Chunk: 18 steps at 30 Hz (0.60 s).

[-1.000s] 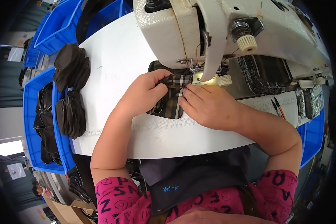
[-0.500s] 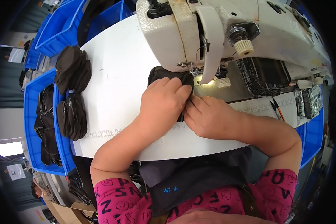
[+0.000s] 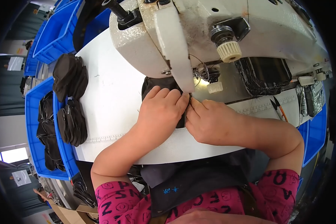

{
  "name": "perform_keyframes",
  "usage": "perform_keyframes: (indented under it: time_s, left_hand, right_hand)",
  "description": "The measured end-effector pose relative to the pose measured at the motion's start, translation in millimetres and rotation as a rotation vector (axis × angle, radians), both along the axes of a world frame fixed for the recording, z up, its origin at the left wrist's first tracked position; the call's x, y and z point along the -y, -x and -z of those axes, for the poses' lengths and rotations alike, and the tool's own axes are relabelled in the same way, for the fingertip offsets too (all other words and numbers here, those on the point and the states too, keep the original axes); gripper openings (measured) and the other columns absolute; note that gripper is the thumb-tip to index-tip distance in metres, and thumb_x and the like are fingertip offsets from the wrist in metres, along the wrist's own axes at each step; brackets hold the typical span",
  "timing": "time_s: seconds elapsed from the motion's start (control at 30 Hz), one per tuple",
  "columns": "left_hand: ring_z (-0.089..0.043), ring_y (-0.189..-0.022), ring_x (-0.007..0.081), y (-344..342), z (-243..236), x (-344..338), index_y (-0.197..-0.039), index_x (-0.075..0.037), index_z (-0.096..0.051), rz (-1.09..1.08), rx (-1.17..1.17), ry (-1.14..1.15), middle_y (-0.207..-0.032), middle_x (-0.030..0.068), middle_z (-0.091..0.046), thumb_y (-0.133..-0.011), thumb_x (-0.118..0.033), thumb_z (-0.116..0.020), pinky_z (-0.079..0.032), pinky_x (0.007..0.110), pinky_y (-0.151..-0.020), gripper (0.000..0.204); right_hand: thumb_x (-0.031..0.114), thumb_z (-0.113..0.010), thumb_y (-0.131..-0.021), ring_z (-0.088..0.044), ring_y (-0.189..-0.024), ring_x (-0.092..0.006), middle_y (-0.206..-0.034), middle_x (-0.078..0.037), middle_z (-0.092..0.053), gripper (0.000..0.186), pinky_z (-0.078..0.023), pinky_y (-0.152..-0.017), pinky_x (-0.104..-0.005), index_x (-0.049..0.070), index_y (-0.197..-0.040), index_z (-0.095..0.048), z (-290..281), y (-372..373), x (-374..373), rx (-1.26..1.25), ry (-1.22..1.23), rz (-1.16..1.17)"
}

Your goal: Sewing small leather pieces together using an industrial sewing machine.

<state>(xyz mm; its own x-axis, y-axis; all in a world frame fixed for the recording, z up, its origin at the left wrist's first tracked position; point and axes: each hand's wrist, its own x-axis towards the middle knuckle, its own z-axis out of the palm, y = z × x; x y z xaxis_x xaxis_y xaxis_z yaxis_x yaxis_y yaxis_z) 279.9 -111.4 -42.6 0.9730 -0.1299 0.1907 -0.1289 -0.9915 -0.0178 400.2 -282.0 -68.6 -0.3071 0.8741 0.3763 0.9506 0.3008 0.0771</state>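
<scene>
A black fabric pouch (image 3: pixel 148 84) lies on the white table, its far part right by the needle area of a white sewing machine (image 3: pixel 145 48). My left hand (image 3: pixel 161 108) presses on the pouch from above, fingers curled and pinching its right edge. Against that same edge, my right hand (image 3: pixel 211 121) is closed, thumb and forefinger gripping the fabric. Both hands nearly touch, just in front of the machine's presser area. Much of the pouch is hidden under my left hand, and the needle is hidden by the white guard.
Stacked black pouches (image 3: pixel 70 76) sit at the table's left edge, beside a blue bin (image 3: pixel 33 108) holding more. Right of the needle lies a pile of dark mesh-like panels (image 3: pixel 265 76). Thread snips (image 3: pixel 278 108) with orange handles rest near a printed ruler strip (image 3: pixel 255 108).
The view has shifted, so the sewing machine appears larger and further left. Both hands still grip the pouch at its right edge, with little change in their hold.
</scene>
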Motion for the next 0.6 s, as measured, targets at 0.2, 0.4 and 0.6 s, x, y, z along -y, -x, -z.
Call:
perform_keyframes:
  time_s: [0.2, 0.4, 0.6]
  left_hand:
    - [-0.066, -0.094, 0.0213, 0.2, -3.6, 5.9, -0.120, -0.008, -0.072, -0.018, 0.039, 0.015, -0.108, 0.0029, -0.066, -0.077, -0.017, -0.075, -0.053, 0.037, -0.086, 0.044]
    - [-0.067, -0.104, 0.0226, 0.3, 2.7, 6.5, -0.118, -0.006, -0.072, -0.007, 0.051, 0.014, -0.123, 0.0041, -0.067, -0.077, -0.017, -0.073, -0.052, 0.036, -0.090, 0.042]
    - [-0.070, -0.099, 0.0239, -6.3, 4.0, 3.0, -0.118, -0.006, -0.072, -0.058, 0.021, 0.041, -0.120, 0.0054, -0.067, -0.081, -0.015, -0.072, -0.054, 0.037, -0.084, 0.038]
  right_hand:
    - [0.013, -0.068, -0.071, -0.068, -0.076, -0.0323, -0.080, -0.023, -0.068, 0.018, -0.055, -0.057, -0.0358, -0.004, -0.076, -0.069, -5.1, 2.2, 1.2, 0.022, 0.026, 0.004]
    - [0.013, -0.068, -0.072, -0.073, -0.088, -0.0383, -0.087, -0.026, -0.070, 0.019, -0.056, -0.060, -0.0363, -0.004, -0.080, -0.071, -4.5, 2.7, 1.9, 0.033, 0.043, 0.015]
    - [0.012, -0.068, -0.072, -0.073, -0.087, -0.0376, -0.091, -0.026, -0.070, 0.019, -0.057, -0.062, -0.0371, -0.004, -0.082, -0.071, 2.2, -3.2, -2.1, 0.010, 0.045, 0.044]
